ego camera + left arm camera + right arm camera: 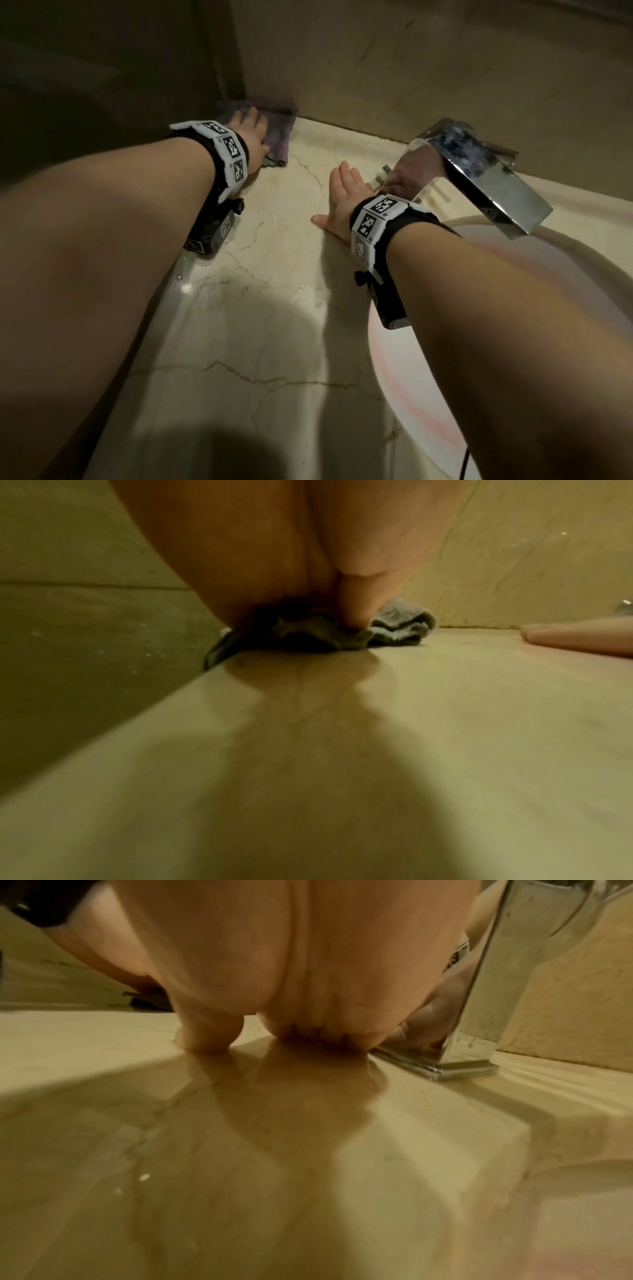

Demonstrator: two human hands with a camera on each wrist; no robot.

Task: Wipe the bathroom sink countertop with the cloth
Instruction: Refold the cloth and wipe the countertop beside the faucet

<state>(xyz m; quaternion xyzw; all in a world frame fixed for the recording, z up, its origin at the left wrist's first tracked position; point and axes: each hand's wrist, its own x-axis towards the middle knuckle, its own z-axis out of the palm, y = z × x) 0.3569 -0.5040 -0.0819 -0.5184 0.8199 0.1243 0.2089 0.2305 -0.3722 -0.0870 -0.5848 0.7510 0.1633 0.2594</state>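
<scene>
While we work the countertop at its far left corner, our left hand presses flat on the cloth there; our right hand rests flat, empty, beside the faucet. Next, we judge, a sweep toward the near edge.
</scene>
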